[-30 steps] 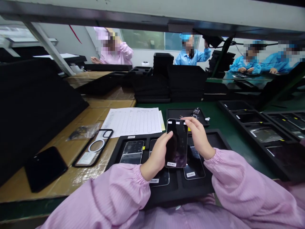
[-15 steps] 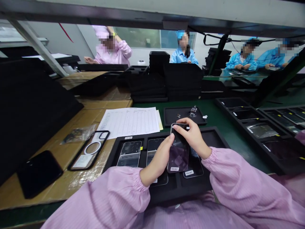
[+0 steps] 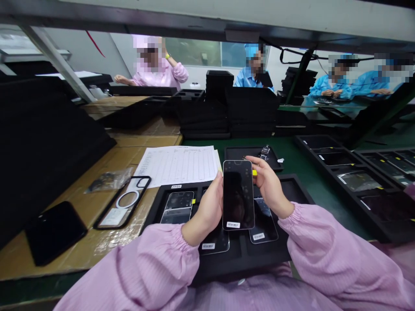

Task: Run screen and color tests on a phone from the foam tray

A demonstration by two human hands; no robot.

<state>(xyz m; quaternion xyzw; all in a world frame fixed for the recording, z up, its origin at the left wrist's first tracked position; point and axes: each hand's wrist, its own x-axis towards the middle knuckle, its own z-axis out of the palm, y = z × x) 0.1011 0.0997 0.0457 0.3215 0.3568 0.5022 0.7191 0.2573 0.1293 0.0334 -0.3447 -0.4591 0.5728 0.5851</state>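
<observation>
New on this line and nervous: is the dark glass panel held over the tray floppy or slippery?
The glass panel looks rigid: held only by its edges, it stays flat. Its glossy, reflective face suggests it is slippery. So thin, it is probably fragile.

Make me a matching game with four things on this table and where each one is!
Things:
1. dark phone panel
2. printed sheet
3. clear phone case
4. small black tray

Places:
A. on the brown cardboard
B. held between the left hand and right hand
C. on the green mat, beyond the hands
D. just behind the foam tray

Pairs: 1-B, 2-D, 3-A, 4-C
</observation>
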